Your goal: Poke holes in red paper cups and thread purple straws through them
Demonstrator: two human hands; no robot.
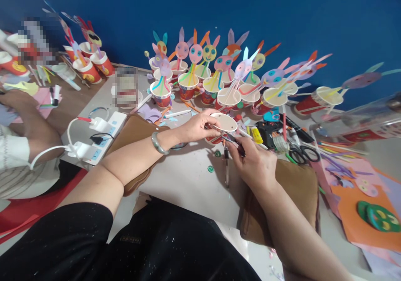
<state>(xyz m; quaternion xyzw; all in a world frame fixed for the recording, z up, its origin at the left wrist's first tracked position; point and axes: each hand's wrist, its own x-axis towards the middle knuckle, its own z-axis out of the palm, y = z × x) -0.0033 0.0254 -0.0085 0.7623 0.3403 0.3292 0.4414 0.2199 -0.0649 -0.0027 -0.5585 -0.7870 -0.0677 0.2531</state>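
A red and white paper cup is in the middle, its pale round face turned up with small dark holes near the rim. My left hand, with a bangle on its wrist, grips the cup from the left. On the other side my right hand is closed around a slim dark tool, whose tip is against or close to the cup's near side; its exact kind is hard to make out. Below lie a black-and-clear pen and a small green heart cutout on the white table.
Several paper cups with paper rabbit figures line the blue wall. At right are scissors, a brown cushion, orange paper and a clear bottle. At left, a power strip with cables and another person's arm.
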